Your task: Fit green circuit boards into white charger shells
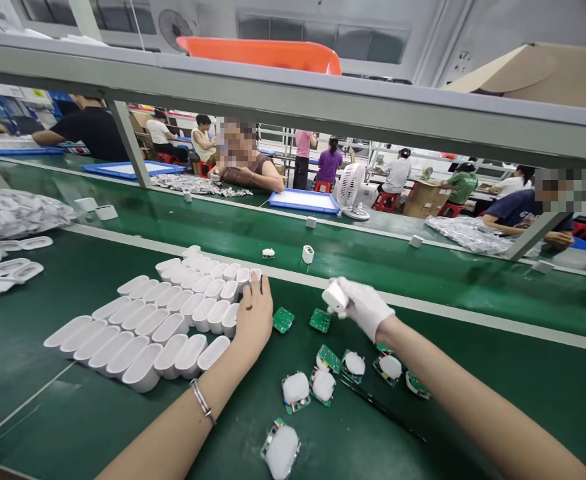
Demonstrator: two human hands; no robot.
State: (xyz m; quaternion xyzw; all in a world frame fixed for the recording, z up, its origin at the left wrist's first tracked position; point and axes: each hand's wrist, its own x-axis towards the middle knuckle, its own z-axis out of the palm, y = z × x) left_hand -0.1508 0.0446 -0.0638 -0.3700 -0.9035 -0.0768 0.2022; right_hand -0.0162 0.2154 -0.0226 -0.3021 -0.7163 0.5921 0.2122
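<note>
Rows of white oval cases (143, 363) stand on the green table at the left. My bare left hand (254, 313) reaches over their right edge, fingertips at a small white case at the back corner; whether it grips that case is unclear. In a white glove, my right hand (360, 305) is closed on a white casing (335, 297) above the table. Below and between my hands lie several green circuit boards (320, 320), some topped with white pads (281, 452). A thin black tool (383, 408) rests beside them.
White plug parts (10, 273) and a bagged pile (17, 215) lie far left. Beyond a pale strip, a white casing (307, 254) stands on the green belt (213, 230). A shelf beam (293, 93) crosses overhead. People sit across the belt, near a white fan (351, 190).
</note>
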